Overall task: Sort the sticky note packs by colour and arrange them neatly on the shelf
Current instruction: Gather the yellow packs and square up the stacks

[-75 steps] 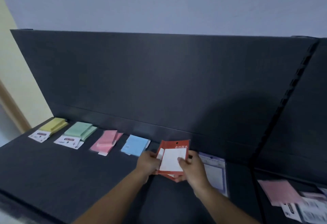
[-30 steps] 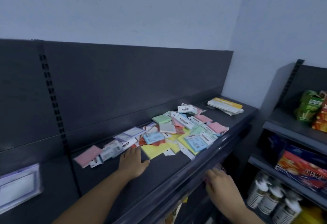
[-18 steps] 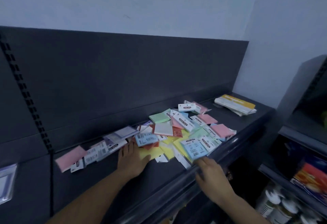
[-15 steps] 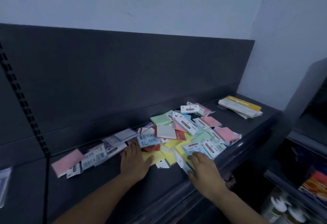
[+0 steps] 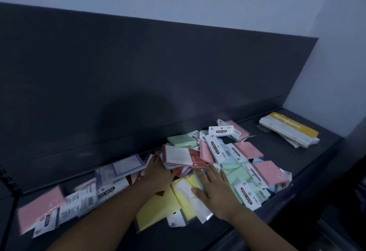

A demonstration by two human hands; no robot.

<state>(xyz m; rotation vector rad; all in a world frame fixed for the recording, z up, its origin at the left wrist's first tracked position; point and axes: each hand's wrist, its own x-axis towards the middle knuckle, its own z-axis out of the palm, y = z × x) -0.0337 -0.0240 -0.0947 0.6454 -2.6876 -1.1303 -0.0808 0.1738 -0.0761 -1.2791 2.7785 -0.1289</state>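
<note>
Right hand (image 5: 215, 190), fingers flat, rests on the pale yellow pack (image 5: 184, 201) at lower centre (long axis roughly up-down); left hand (image 5: 158, 173) lies open just left.

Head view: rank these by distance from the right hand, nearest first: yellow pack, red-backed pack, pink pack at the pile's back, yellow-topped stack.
1. Yellow pack: under the right hand, touching it.
2. Red-backed pack: just beyond the fingertips, to the left.
3. Pink pack: at the back of the pile.
4. Yellow-topped stack: far right, apart from the pile.
</note>
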